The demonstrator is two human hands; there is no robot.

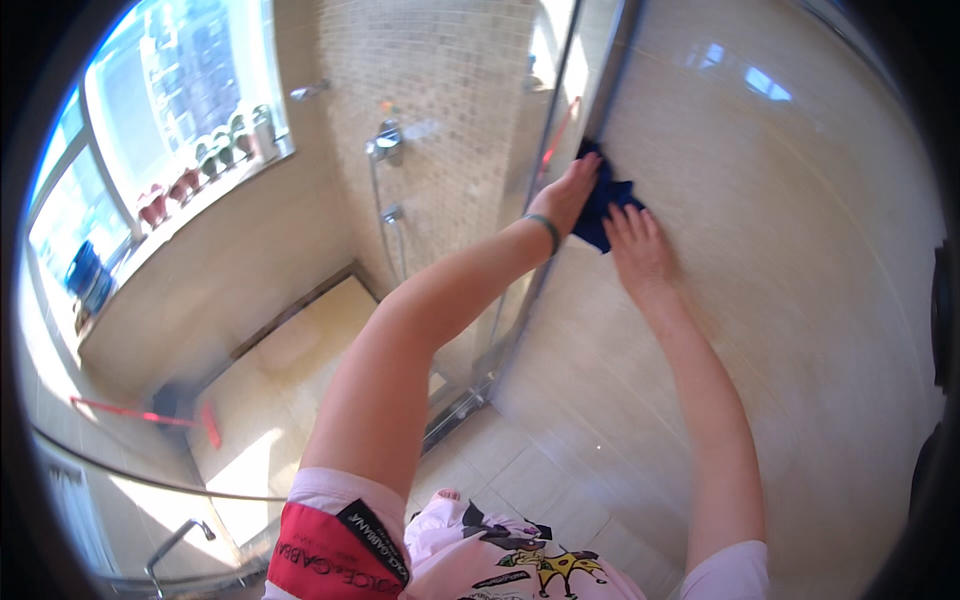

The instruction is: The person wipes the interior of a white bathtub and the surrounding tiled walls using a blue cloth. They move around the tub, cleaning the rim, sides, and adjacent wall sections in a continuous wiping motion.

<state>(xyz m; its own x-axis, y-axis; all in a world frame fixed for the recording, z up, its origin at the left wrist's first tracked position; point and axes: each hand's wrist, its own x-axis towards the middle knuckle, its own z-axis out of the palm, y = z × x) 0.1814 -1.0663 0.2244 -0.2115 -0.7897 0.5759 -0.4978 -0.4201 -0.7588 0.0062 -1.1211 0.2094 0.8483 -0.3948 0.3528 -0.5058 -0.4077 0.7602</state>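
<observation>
A dark blue cloth (pixel 600 199) lies crumpled against the beige tiled wall (pixel 750 247), beside the upright metal frame (pixel 611 67) of the glass shower partition. My left hand (pixel 566 193) presses the cloth where wall and frame meet; a green bangle circles that wrist. With fingers spread, my right hand (pixel 641 251) lies against the wall, its fingertips at the cloth's lower right edge. Part of the cloth is hidden behind my left hand.
Past the glass are a shower mixer (pixel 388 140) with its hose and a window ledge (pixel 202 206) bearing small potted plants. A red-handled floor squeegee (pixel 150 415) is at lower left. Near the bottom left stands a curved metal handle (pixel 176 544). Floor tiles (pixel 517 457) show below.
</observation>
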